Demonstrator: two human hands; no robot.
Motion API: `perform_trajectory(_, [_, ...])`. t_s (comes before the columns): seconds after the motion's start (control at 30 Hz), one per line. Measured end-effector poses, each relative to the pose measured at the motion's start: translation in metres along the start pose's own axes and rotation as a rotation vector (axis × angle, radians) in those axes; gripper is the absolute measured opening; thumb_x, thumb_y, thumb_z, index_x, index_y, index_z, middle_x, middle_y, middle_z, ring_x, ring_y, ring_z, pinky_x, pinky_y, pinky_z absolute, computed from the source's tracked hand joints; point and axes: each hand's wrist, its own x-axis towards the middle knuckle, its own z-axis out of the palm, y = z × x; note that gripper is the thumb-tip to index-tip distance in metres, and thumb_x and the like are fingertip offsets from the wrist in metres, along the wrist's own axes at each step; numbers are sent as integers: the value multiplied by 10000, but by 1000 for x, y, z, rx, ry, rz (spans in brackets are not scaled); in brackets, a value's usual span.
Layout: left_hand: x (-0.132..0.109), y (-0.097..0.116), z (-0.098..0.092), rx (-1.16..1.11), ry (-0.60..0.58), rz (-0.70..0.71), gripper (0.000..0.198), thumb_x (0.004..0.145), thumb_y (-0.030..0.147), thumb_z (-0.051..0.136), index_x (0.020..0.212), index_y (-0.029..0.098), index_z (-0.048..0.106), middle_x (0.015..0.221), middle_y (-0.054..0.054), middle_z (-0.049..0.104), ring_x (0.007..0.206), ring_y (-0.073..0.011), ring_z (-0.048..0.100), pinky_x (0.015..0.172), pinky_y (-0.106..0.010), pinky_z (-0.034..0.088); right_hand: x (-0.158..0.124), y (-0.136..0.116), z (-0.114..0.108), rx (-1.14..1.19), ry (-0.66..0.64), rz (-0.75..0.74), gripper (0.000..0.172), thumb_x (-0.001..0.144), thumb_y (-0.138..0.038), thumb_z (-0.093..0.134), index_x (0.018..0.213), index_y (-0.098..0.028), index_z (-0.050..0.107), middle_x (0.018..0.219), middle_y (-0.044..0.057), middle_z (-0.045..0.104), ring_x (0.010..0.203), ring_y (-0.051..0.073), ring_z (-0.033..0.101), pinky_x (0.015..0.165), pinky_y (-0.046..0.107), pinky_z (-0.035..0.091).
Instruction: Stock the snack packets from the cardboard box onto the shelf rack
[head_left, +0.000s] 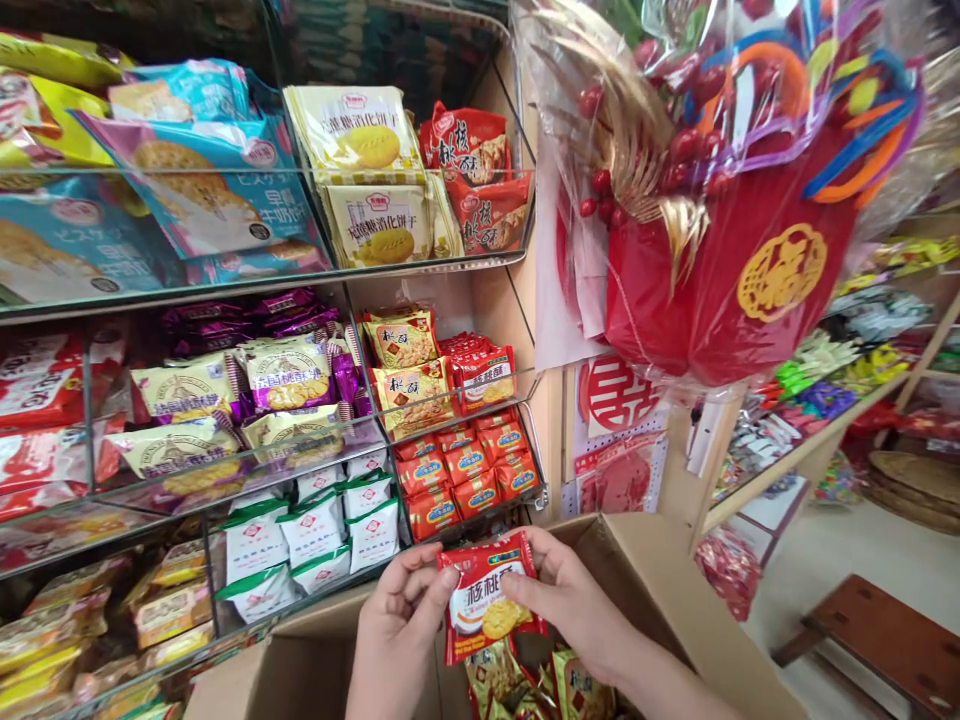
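Note:
Both my hands hold one red packet of biscuits (pixel 486 598) upright over an open cardboard box (pixel 660 590). My left hand (pixel 401 610) pinches its left edge with thumb and fingers. My right hand (pixel 566 595) grips its right edge. Several more snack packets (pixel 540 685), yellow and red, lie in the box below. Just above the packet, a glass-fronted shelf bin holds small red packets (pixel 469 470) of a similar kind.
Glass-fronted shelves at left hold many biscuit packs: white-green packets (pixel 315 530), yellow ones (pixel 409 370), blue ones (pixel 202 190). A big red cellophane-wrapped gift basket (pixel 720 220) hangs at upper right. A wooden bench (pixel 885 635) stands on the floor at right.

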Motion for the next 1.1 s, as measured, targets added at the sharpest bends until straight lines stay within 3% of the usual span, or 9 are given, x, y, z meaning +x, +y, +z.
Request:
perform_trajectory(0.2, [2, -11, 3, -34, -129, 8, 397, 632, 332, 733, 963, 188, 569, 824, -28, 700, 743, -163, 644, 693, -279, 530, 1, 3, -3, -11, 11, -9, 328, 673, -323, 716, 911, -163, 556, 852, 36, 662, 799, 183, 619, 766, 328, 467])
perform_trajectory(0.33, [0, -5, 8, -9, -78, -24, 391, 572, 324, 773, 881, 168, 593, 791, -31, 707, 746, -158, 649, 702, -261, 532, 2, 4, -6, 12, 61, -9, 332, 672, -339, 716, 910, -180, 550, 824, 8, 653, 760, 153, 608, 730, 289, 464])
perform_trajectory(0.53, [-3, -4, 13, 3, -52, -15, 397, 593, 363, 751, 903, 176, 588, 817, -16, 694, 785, -155, 644, 751, -281, 527, 6, 6, -6, 109, 122, 14, 296, 748, -460, 609, 764, -168, 564, 732, 6, 646, 692, 156, 612, 683, 290, 472])
perform_trajectory(0.73, [-6, 4, 16, 130, -85, 58, 345, 665, 411, 676, 923, 202, 583, 870, -23, 686, 787, -155, 639, 691, -241, 529, -3, -8, -5, -80, 18, -47, 271, 725, -356, 659, 906, -187, 546, 823, 1, 644, 767, 150, 609, 748, 293, 480])
perform_trajectory(0.83, [1, 26, -12, 608, -42, 306, 347, 768, 471, 516, 1005, 227, 588, 976, -42, 673, 869, -179, 633, 775, -290, 513, -9, -43, -8, -466, 73, -264, 171, 788, -290, 595, 924, -202, 542, 808, -7, 616, 719, 124, 583, 656, 243, 478])
perform_trajectory(0.9, [11, 40, -43, 987, 47, 549, 331, 727, 489, 540, 937, 250, 630, 987, -33, 674, 926, -218, 619, 849, -347, 482, -5, -78, -6, -722, 183, -604, 192, 792, -232, 591, 974, -225, 532, 828, -12, 596, 712, 114, 568, 625, 225, 468])
perform_trajectory(0.97, [25, 47, -76, 1222, 105, 704, 342, 705, 532, 521, 845, 250, 654, 873, -26, 703, 838, -240, 647, 790, -370, 510, 11, -115, 1, -882, 314, -971, 240, 783, -190, 598, 1004, -226, 512, 878, 0, 585, 755, 121, 571, 673, 239, 474])
perform_trajectory(1.03, [39, 44, -107, 1340, 119, 711, 356, 720, 542, 489, 797, 240, 661, 814, -26, 718, 768, -234, 669, 711, -335, 544, 39, -147, 13, -1070, 356, -1198, 212, 801, -172, 568, 1000, -199, 500, 933, 31, 583, 838, 143, 570, 757, 268, 465])
perform_trajectory(1.1, [51, 30, -133, 1366, 130, 686, 362, 741, 540, 466, 772, 239, 665, 784, -20, 727, 732, -217, 682, 655, -289, 560, 77, -168, 27, -1371, 260, -1208, 129, 837, -152, 490, 965, -163, 502, 936, 65, 589, 872, 167, 563, 793, 293, 451])
